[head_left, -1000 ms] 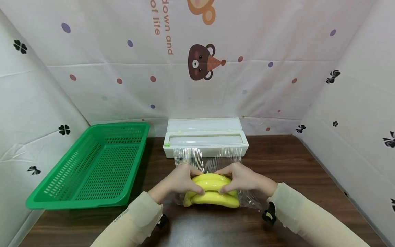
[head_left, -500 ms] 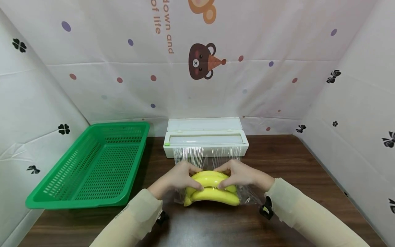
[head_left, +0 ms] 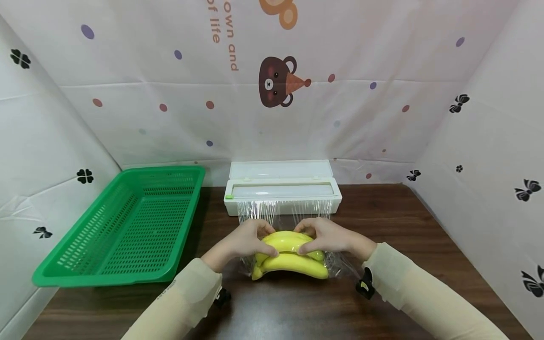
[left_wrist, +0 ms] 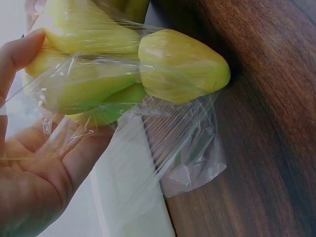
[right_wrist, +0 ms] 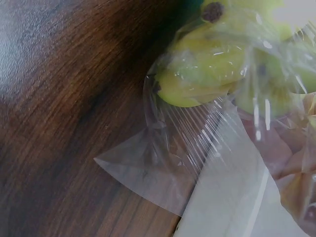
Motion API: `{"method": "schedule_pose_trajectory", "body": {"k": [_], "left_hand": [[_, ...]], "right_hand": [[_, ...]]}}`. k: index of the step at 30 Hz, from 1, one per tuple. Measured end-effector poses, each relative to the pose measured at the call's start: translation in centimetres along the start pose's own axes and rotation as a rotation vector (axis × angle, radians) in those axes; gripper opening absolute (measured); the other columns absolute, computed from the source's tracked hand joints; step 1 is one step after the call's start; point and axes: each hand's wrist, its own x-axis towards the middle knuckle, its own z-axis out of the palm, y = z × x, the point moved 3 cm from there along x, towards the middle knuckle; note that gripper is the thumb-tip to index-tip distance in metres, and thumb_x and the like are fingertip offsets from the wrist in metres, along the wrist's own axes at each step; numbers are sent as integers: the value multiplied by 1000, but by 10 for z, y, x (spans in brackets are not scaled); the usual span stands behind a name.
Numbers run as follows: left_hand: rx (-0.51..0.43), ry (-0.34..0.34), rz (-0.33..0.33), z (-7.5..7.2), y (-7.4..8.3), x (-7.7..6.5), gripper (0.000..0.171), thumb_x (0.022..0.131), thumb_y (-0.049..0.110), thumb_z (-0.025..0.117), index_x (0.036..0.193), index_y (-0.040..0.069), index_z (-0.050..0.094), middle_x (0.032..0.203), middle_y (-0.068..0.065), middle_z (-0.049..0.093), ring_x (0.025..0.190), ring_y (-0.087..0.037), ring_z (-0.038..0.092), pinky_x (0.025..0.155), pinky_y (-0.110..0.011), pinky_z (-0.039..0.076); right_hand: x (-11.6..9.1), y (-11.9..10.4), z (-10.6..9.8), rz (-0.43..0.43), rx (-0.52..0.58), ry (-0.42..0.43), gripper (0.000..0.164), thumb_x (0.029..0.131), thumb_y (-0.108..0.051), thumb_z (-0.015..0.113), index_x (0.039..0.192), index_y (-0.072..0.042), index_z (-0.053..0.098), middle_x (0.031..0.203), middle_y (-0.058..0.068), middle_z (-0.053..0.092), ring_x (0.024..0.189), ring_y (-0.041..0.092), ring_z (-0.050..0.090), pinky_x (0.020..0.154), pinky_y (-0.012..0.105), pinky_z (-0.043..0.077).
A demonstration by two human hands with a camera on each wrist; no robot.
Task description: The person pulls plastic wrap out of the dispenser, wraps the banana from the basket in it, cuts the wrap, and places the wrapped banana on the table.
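Note:
A bunch of yellow bananas (head_left: 293,265) lies partly covered by clear plastic wrap on the brown table. My left hand (head_left: 246,242) grips its left side, thumb in front and fingers behind. On the right side my right hand (head_left: 329,237) holds the bunch the same way. Stretched plastic wrap (head_left: 259,210) runs from the bananas back to a white wrap dispenser (head_left: 282,208) with a raised lid. In the left wrist view, film clings over the banana ends (left_wrist: 182,66). Loose wrap (right_wrist: 143,173) sticks out beyond the tips in the right wrist view.
A green plastic basket (head_left: 180,236) with perforated walls stands on the left of the table (head_left: 403,264). White printed sheets (head_left: 365,132) enclose the back and both sides.
Both hands have moved the bananas a little away from me, toward the dispenser, and the film between looks shorter. The head view has shifted slightly. Basket and dispenser stay put.

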Motion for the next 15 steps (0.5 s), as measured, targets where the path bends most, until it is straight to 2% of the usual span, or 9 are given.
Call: {"method": "schedule_pose_trajectory", "body": {"k": [2, 5, 8, 9, 12, 15], "left_hand": [[11, 2, 5, 0, -1, 1, 44, 65, 23, 83, 102, 7, 66, 97, -3, 64, 78, -13, 56, 66, -27, 49], [14, -5, 5, -1, -1, 1, 44, 66, 23, 82, 104, 6, 67, 97, -3, 63, 73, -13, 54, 62, -27, 49], [15, -13, 6, -2, -1, 2, 43, 67, 23, 82, 104, 7, 68, 96, -2, 64, 77, -12, 55, 65, -26, 50], [16, -14, 6, -2, -1, 2, 43, 67, 23, 82, 104, 7, 68, 96, -2, 65, 79, -12, 56, 66, -26, 50], [9, -15, 7, -3, -1, 2, 42, 67, 23, 82, 104, 7, 69, 95, -1, 67, 82, -12, 59, 69, -25, 51], [-3, -15, 1, -4, 0, 2, 43, 67, 22, 82, 105, 6, 69, 95, -2, 68, 83, -12, 60, 69, -25, 52]], "right_hand": [[0, 0, 0, -3, -7, 5, 44, 79, -34, 73, 115, -12, 61, 102, 0, 69, 87, 9, 62, 74, 28, 51], [0, 1, -1, 2, -19, 21, 43, 79, -34, 73, 115, -14, 62, 106, 0, 66, 74, 8, 59, 70, 28, 51], [0, 1, -2, -9, -40, 45, 43, 79, -35, 73, 115, -14, 63, 110, 2, 63, 74, 8, 56, 69, 27, 50], [0, 2, -3, -12, -46, 50, 43, 79, -35, 73, 116, -15, 63, 111, 2, 63, 75, 8, 57, 69, 27, 50], [0, 2, -3, -22, -51, 63, 44, 80, -37, 72, 117, -14, 64, 115, 2, 63, 94, 10, 59, 76, 27, 51], [0, 2, -3, -22, -42, 64, 45, 80, -38, 72, 118, -14, 65, 116, 2, 64, 99, 12, 61, 78, 27, 52]]}}
